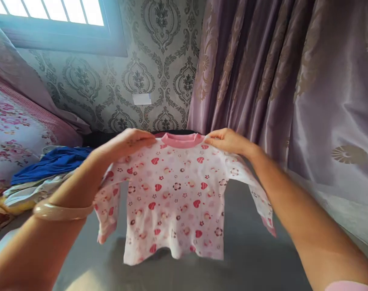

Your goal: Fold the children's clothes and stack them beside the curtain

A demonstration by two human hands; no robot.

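Note:
A small long-sleeved shirt (pixel 178 194), white with red hearts and flowers, hangs spread out between my hands. Its neckband and cuffs are pink. My left hand (pixel 127 141), below a bangle on the forearm, pinches the shoulder left of the collar. At the opposite shoulder my right hand (pixel 226 140) grips the cloth in the same way. Both sleeves dangle outward under my forearms. The hem is wavy and hangs over a grey surface (pixel 244 258).
Folded clothes, a blue garment (pixel 52 163) on top, are piled at the left beside a floral cloth (pixel 14 129). Mauve curtains (pixel 247 68) hang at the right. Behind stands a patterned wall (pixel 111 81) with a white plate (pixel 142 99) and a barred window (pixel 56 12).

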